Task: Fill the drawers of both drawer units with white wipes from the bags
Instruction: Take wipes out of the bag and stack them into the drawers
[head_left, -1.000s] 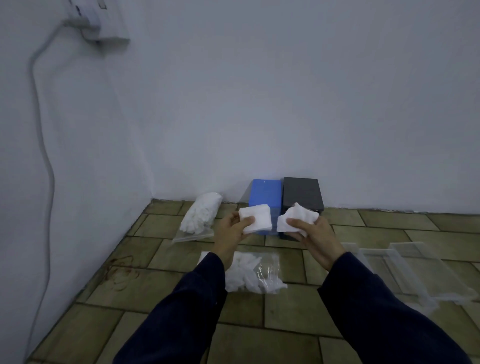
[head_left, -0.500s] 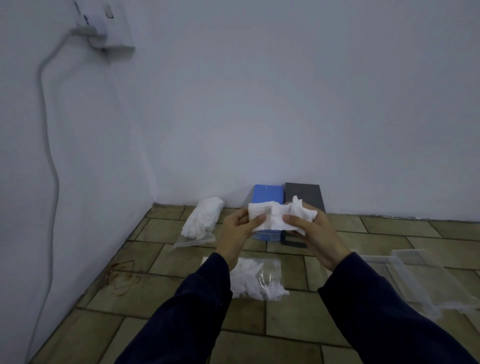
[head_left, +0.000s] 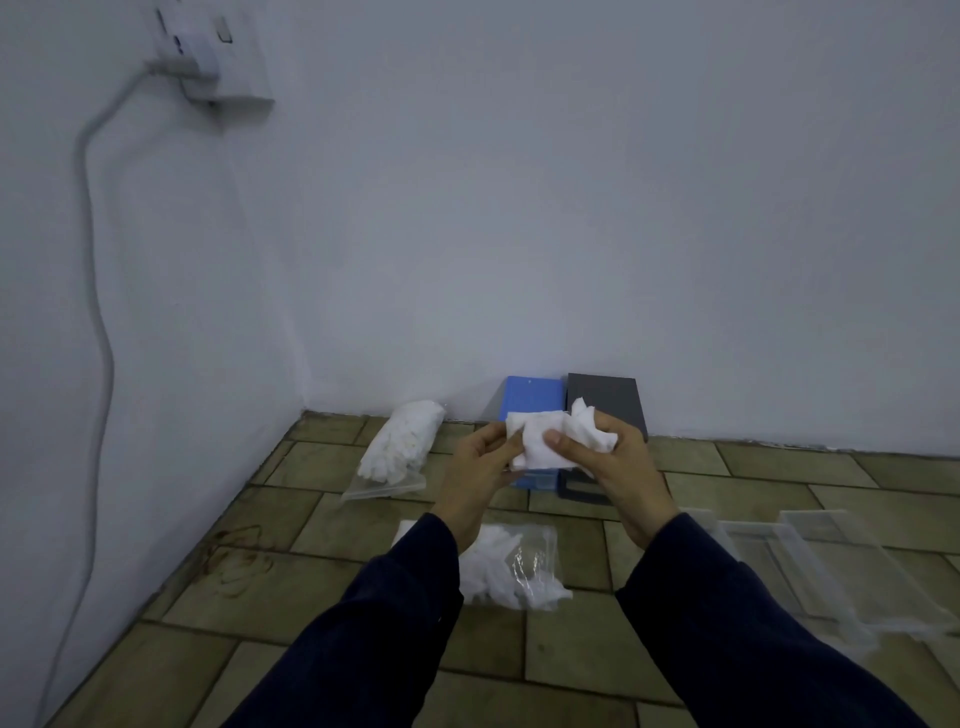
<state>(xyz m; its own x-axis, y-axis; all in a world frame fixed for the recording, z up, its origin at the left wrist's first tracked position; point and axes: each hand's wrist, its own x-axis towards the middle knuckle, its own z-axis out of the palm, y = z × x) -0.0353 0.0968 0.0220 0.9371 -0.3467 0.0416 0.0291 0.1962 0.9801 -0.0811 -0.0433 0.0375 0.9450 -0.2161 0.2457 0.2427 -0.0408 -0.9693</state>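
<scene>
Both hands (head_left: 550, 467) raised, fingers pinching

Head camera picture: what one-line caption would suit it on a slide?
Both hands, left hand and right hand, hold white wipes above blue drawer unit and grey drawer unit.

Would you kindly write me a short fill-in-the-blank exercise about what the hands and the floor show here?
1. Both hands, left hand and right hand, hold white ____.
2. The blue drawer unit stands to the ____ of the dark grey drawer unit.
3. The clear drawers lie on the ____.

Missing words: wipes; left; floor
</scene>
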